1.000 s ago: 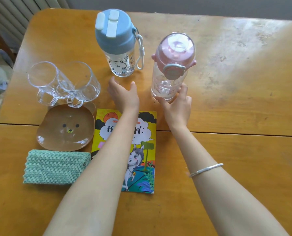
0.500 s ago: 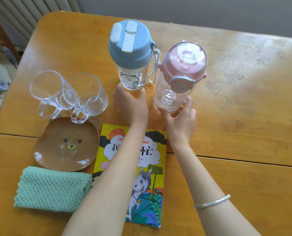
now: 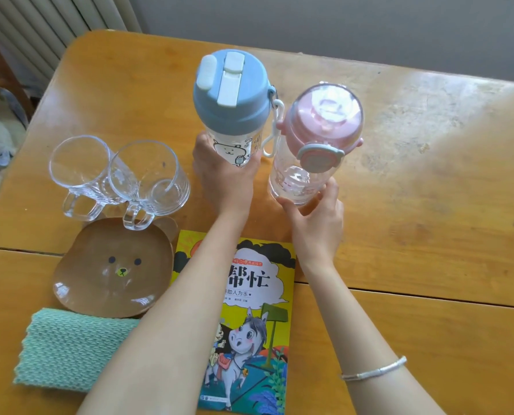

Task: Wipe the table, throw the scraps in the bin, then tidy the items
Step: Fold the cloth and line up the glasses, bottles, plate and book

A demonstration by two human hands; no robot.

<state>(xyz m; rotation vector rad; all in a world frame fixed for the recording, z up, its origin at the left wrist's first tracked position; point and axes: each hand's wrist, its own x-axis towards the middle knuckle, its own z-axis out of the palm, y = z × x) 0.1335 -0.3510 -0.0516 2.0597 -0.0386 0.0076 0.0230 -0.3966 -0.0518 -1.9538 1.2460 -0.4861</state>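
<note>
- Gripping blue bottle (image 3: pixel 230 91) low on its body: left hand (image 3: pixel 224 178), fingers wrapped.
- At base of pink bottle (image 3: pixel 324 121): right hand (image 3: pixel 315 223), fingers curled round.
- Both stand just beside each other.

Book (image 3: pixel 249 324) cover: large black characters "帮忙". Directly beneath them, a smaller line reads "助人为乐", followed by a heart. Small print elsewhere on the cover and on the blue-lidded bottle (image 3: pixel 231 109) is illegible.

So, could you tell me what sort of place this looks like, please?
Probably a home, likely a dining spot: a worn wooden table, a wall radiator behind it, and a children's picture book lying on it.
</note>
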